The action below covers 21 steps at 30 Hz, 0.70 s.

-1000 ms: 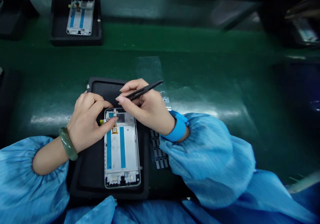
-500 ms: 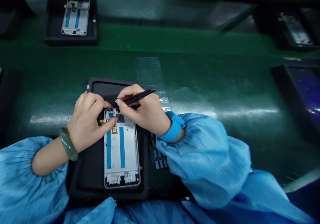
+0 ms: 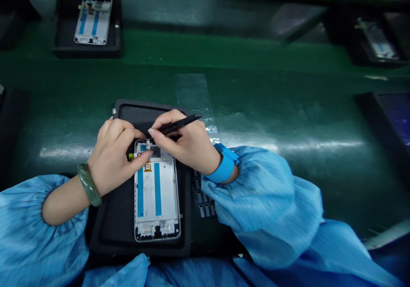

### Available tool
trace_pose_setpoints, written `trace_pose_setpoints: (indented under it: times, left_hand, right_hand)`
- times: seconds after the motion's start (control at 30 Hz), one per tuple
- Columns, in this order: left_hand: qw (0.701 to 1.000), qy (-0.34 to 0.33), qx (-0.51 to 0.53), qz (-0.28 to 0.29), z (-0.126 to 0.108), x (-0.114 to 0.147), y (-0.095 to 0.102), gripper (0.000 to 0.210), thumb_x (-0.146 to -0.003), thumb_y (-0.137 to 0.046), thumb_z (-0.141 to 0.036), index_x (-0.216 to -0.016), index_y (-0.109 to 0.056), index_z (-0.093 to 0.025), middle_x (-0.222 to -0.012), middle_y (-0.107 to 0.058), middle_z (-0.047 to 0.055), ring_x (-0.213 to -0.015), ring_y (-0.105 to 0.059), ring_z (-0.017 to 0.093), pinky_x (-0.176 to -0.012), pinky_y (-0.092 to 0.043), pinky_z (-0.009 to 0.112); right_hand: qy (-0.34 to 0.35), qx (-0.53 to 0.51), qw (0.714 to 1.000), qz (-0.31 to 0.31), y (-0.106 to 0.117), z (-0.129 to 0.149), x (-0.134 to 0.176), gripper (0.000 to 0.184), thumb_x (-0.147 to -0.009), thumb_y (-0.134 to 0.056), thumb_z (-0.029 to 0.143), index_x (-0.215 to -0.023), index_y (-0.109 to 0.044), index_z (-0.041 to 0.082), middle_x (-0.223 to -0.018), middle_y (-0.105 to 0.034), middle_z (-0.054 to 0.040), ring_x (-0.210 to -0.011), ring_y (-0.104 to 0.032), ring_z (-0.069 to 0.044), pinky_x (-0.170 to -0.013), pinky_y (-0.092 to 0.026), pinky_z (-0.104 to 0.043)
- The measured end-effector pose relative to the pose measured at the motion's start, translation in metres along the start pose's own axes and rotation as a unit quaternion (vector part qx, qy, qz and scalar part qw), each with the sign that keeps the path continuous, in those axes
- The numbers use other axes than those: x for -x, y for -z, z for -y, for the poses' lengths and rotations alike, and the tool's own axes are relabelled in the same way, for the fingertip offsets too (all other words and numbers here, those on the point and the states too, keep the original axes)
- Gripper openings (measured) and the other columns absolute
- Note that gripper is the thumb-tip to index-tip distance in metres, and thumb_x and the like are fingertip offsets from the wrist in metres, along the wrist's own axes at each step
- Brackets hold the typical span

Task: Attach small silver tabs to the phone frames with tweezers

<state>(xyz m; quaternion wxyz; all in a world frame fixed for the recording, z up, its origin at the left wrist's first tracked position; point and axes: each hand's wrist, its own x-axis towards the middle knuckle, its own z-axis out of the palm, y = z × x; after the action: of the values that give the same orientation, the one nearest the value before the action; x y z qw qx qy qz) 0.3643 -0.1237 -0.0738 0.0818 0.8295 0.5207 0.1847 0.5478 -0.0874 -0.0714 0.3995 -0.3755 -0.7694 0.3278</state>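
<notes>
A phone frame [image 3: 166,193] with two blue adhesive strips and a small gold flex connector [image 3: 147,166] lies in a black tray [image 3: 109,231] before me. My left hand [image 3: 117,150] grips its upper left corner, thumb on the inner face and index finger at the top edge. Between the thumb and fingers of my right hand [image 3: 184,137] are black tweezers [image 3: 184,122], held over the upper end of the frame. Their tips are hidden by my fingers. A yellow tab [image 3: 131,156] sticks out beside my left thumb.
Clear plastic film [image 3: 192,90] and a sheet of small parts [image 3: 205,206] lie on the green bench right of my tray. At the back left, another tray [image 3: 86,51] holds a similar phone frame [image 3: 92,20]. More dark trays stand at both sides.
Both hands keep nearly the same pose on the phone frame. The back left tray appears slightly farther left, and the tray at the right edge slightly farther right and lower.
</notes>
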Motion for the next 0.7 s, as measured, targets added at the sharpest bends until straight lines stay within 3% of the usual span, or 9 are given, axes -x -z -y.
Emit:
trace_pose_setpoints:
  times: [0.47,0.7]
  left_hand:
    - [1.000,0.010,0.010,-0.003,-0.0012,-0.0007,-0.0002,0.023,-0.079,-0.057,-0.039,-0.093,-0.055,-0.020,-0.092,-0.050,0.007,-0.093,-0.048,0.024,-0.082,-0.042,0.043]
    - [1.000,0.021,0.015,0.000,-0.0002,-0.0003,-0.0009,0.024,-0.077,-0.059,-0.037,-0.092,-0.053,-0.019,-0.099,-0.051,0.008,-0.103,-0.049,0.027,-0.088,-0.041,0.046]
  right_hand:
    - [-0.019,-0.030,0.999,-0.013,-0.0027,-0.0016,-0.0021,0.011,-0.081,-0.061,0.027,-0.080,-0.059,0.016,-0.075,-0.062,0.0020,-0.058,-0.056,-0.005,-0.056,-0.046,-0.017]
    - [-0.001,-0.026,1.000,-0.011,-0.0022,-0.0034,-0.0005,0.009,-0.081,-0.061,0.026,-0.082,-0.059,0.017,-0.078,-0.063,0.0014,-0.062,-0.058,-0.007,-0.056,-0.047,-0.017]
